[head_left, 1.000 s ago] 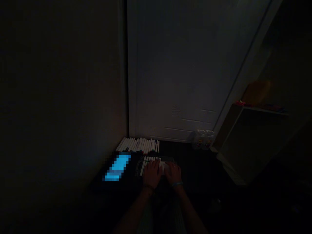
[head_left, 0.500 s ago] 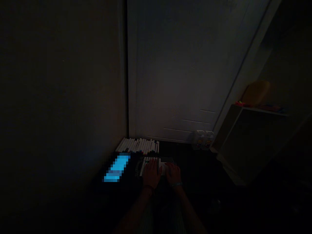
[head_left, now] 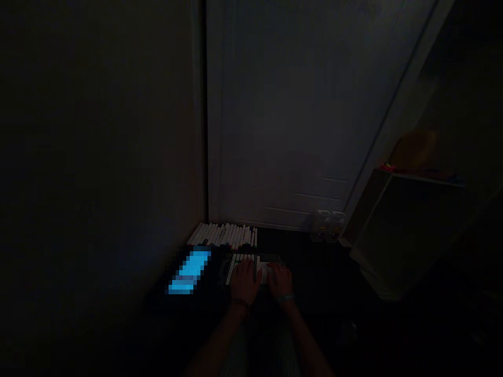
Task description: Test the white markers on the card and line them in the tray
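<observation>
In dim light a clear plastic case [head_left: 224, 266] lies on the dark table, holding a row of white markers [head_left: 231, 269]. My left hand [head_left: 245, 283] rests over this row, fingers stretched forward on top of the markers. Bent a little and apart, the fingers of my right hand [head_left: 280, 280] lie on the right part of the case. Between the two hands shows a pale, flat patch [head_left: 264, 272] inside the case. Darkness hides the fingertips and any small thing under them.
Many loose white markers [head_left: 223, 235] lie side by side at the back left. A glowing blue, pixelated screen [head_left: 189, 271] is left of the case. Two clear containers [head_left: 328, 228] stand by the wall at the back right. Beyond them is a cabinet [head_left: 408, 230].
Both hands stay almost in place over the case. The picture is slightly darker, and the view has shifted by a hair.
</observation>
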The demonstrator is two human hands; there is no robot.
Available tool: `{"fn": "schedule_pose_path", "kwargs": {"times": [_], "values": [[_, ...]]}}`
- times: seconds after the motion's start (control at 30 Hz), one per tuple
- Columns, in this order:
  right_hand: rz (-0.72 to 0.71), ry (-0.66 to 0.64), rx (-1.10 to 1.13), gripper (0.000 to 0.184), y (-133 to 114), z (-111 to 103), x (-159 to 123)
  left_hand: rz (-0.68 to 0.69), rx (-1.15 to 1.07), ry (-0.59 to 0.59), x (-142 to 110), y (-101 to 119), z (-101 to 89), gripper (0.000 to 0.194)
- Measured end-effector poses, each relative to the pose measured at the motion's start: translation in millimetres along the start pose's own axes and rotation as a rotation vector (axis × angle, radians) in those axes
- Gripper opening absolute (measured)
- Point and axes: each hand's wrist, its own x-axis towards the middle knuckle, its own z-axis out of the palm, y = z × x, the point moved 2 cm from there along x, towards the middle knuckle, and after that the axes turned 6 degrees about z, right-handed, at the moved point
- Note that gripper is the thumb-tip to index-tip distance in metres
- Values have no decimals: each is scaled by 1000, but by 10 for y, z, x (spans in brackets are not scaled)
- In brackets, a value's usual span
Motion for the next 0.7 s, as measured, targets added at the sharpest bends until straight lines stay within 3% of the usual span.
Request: {"fn": "schedule_pose_path", "kwargs": {"times": [0.7], "values": [[19, 32, 30, 28, 11, 3, -4, -16, -40, -17, 10, 35, -102, 39]]}}
